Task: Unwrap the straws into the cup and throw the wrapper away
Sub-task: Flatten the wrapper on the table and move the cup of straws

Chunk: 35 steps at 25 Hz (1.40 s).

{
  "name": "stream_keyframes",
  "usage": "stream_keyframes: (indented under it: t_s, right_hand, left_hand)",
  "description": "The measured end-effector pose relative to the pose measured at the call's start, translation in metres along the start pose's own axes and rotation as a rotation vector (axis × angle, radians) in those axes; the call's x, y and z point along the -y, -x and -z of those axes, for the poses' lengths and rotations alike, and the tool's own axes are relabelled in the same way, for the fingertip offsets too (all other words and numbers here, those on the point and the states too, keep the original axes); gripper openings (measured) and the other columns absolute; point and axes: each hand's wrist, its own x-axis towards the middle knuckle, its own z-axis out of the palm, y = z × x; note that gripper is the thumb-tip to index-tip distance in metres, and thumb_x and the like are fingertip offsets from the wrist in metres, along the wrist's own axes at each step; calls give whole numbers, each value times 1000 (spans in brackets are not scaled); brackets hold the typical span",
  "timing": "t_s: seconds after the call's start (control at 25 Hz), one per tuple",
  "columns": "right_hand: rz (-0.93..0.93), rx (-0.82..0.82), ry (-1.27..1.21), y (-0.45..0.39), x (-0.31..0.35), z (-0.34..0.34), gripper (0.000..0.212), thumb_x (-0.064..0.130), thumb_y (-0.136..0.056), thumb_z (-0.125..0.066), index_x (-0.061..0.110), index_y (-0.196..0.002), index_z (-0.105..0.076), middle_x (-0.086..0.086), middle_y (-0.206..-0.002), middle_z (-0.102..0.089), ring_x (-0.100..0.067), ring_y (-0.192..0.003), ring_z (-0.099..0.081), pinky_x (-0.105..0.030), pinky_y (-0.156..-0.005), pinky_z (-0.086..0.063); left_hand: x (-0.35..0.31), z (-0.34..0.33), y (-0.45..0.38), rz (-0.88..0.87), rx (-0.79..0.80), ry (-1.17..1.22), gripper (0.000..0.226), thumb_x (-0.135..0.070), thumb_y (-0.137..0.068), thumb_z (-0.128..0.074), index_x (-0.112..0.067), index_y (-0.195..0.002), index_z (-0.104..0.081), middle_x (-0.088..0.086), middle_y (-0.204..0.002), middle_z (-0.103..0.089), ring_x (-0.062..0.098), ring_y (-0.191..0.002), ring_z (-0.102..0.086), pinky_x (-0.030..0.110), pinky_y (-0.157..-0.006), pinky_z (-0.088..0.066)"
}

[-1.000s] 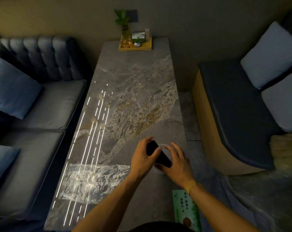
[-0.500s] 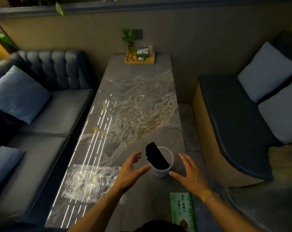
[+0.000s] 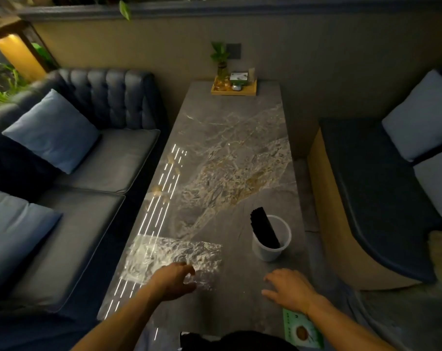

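Observation:
A white cup (image 3: 270, 247) stands on the grey marble table (image 3: 230, 138) near its right edge. A bundle of black straws (image 3: 264, 230) leans inside it, tips sticking out to the upper left. A crinkled clear wrapper (image 3: 174, 257) lies flat on the table to the left of the cup. My left hand (image 3: 174, 281) rests on the wrapper's near edge, fingers curled onto the film. My right hand (image 3: 288, 287) hovers low over the table in front of the cup, fingers spread, holding nothing.
A green printed card (image 3: 302, 330) lies at the table's near right corner under my right wrist. A wooden tray (image 3: 234, 91) with a plant and small items sits at the far end. A blue sofa (image 3: 75, 173) flanks the left, a bench (image 3: 382, 198) the right.
Both hands let go of the cup and straws and drew back toward me. My left hand swung left onto the wrapper; the straws stay in the cup.

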Motion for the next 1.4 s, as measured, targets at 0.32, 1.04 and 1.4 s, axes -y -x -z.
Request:
stream_keyframes:
  t_s: [0.32, 1.04, 1.4]
  right_hand:
    - [58, -53, 15, -59, 100, 26, 51, 56, -91, -45, 22, -129, -53, -6, -130, -59, -27, -118, -55, -40, -94, -47]
    - [-342, 0, -81, -149, 157, 10, 103, 55, -75, -67, 26, -152, -5, -6, -155, -24, -33, -141, -24, -49, -111, -29]
    - [-335, -133, -186, -147, 161, 11, 16, 33, -82, -66, 27, -96, -59, 1, -112, -54, -24, -112, -49, -39, -95, -42]
  left_hand:
    - [126, 27, 20, 123, 24, -39, 53, -57, -82, -63, -34, -128, -53, -4, -133, -55, 20, -118, -55, 35, -90, -46]
    - [190, 41, -60, -97, -40, -97, 78, -49, -85, -61, -31, -150, -21, 2, -150, -36, 27, -137, -37, 45, -108, -33]
    - [200, 20, -62, -63, -118, -15, 30, -38, -90, -54, -24, -116, -55, 2, -116, -55, 27, -108, -56, 39, -86, -42]
